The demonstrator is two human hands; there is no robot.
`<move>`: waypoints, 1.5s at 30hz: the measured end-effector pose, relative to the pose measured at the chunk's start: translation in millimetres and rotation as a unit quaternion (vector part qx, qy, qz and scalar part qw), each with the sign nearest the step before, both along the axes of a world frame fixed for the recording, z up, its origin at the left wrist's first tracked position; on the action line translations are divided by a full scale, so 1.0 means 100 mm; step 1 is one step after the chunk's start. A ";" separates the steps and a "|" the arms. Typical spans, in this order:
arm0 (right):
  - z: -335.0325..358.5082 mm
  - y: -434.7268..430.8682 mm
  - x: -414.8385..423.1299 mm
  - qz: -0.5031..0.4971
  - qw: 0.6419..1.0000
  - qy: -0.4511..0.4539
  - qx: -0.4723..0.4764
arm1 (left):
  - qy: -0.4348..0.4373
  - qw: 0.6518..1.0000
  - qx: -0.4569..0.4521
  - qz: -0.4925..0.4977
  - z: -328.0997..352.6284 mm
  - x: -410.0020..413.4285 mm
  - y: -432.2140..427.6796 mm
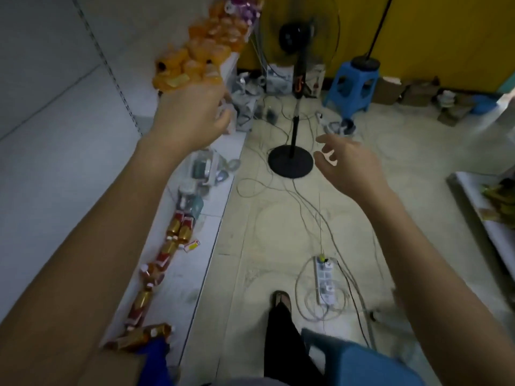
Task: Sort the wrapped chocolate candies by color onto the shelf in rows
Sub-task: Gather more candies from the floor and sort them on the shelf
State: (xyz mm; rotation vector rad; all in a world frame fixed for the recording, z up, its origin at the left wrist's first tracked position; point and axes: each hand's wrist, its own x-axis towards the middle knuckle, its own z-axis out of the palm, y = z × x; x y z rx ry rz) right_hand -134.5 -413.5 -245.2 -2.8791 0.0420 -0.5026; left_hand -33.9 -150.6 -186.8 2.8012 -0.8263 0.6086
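Orange wrapped candies (211,37) lie in a row along the white upper shelf, with purple ones (245,6) at its far end. My left hand (192,115) is raised against the near end of the orange row. Its back faces me and its fingertips are hidden among the candies, so I cannot tell whether it holds any. My right hand (348,165) hovers over the floor with fingers spread and nothing in it. Gold and red wrapped candies (178,232) run in a line along the lower shelf (69,176).
A standing fan's base (291,161), loose cables and a power strip (324,280) lie on the floor ahead. A blue stool (352,87) stands at the back, another blue stool (362,360) sits near my foot (281,299). A second shelf (487,235) is at the right.
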 end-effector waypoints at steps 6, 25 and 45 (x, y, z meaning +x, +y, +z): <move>1.18 0.08 1.85 0.188 0.963 -0.194 -0.017 | -0.150 0.983 -0.013 0.109 1.28 0.96 0.00; 2.46 2.72 4.48 0.616 0.771 -0.153 -0.047 | 0.190 0.806 0.147 0.541 2.03 1.50 2.40; 2.57 4.65 4.50 0.783 0.601 0.001 -0.161 | 0.262 0.743 -0.004 0.615 2.10 1.36 2.61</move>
